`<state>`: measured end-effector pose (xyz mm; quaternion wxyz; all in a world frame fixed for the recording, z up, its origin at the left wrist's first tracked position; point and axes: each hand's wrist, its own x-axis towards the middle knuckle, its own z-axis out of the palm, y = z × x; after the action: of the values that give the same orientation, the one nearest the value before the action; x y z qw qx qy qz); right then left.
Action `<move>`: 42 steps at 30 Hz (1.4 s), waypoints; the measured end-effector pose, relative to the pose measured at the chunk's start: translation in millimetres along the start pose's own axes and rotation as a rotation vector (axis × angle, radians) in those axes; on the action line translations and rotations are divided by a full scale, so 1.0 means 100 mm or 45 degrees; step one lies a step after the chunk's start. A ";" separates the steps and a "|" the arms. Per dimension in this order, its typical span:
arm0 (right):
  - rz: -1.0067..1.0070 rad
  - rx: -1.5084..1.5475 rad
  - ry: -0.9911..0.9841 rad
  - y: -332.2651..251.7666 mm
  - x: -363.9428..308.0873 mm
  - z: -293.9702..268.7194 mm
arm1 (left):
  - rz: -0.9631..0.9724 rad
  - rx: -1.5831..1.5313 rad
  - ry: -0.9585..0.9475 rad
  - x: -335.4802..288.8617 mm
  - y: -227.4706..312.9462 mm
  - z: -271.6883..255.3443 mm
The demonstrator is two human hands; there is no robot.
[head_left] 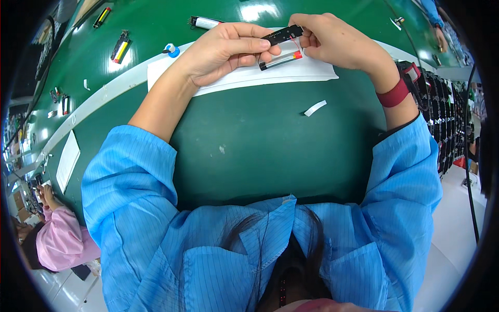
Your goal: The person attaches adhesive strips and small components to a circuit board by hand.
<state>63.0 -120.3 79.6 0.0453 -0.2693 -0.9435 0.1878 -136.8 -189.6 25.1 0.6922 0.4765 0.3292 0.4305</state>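
Near the far side of the green table, my left hand (223,49) pinches a narrow black circuit board (280,35) between thumb and fingers. My right hand (338,41) has its fingertips closed at the board's right end, though its grip is partly hidden. Thin wires run from the board to a slim silvery battery cell (280,61) with a black end and a red end, just below it. Under both hands lies white paper (244,83); whether the cell touches it I cannot tell.
A white paper strip (315,108) lies on the green table (260,140). Beyond my left arm are a small blue-capped item (171,50) and a battery assembly (120,48); another cell (207,22) sits behind my left hand. Racked black parts (442,112) stand right. A pink-sleeved person (65,234) works at left.
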 end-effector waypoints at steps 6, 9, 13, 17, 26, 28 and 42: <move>-0.411 -0.240 0.578 0.15 -0.17 0.32 | -0.007 0.029 0.172 -0.06 0.01 0.10; -0.385 -0.047 1.098 0.11 -0.46 0.43 | -0.044 0.005 0.261 -0.09 0.01 0.14; 0.121 1.663 1.034 -0.02 -0.55 0.23 | -0.105 -0.153 0.229 -0.08 0.06 0.30; 0.237 1.907 0.576 -0.03 -0.42 0.21 | -0.070 -0.201 0.162 -0.09 0.04 0.33; 0.065 1.179 0.415 -0.07 -0.43 0.18 | -0.009 -0.156 0.109 -0.17 0.05 0.27; 0.054 1.164 0.371 -0.08 -0.44 0.17 | -0.021 -0.137 0.083 -0.18 0.07 0.27; 0.076 1.059 0.434 -0.22 -0.35 0.21 | -0.041 -0.010 0.073 -0.28 0.11 0.23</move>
<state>78.0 -162.5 69.1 0.2991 -0.2825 -0.7585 0.5053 -132.0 -221.9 44.7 0.6912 0.4559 0.3547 0.4343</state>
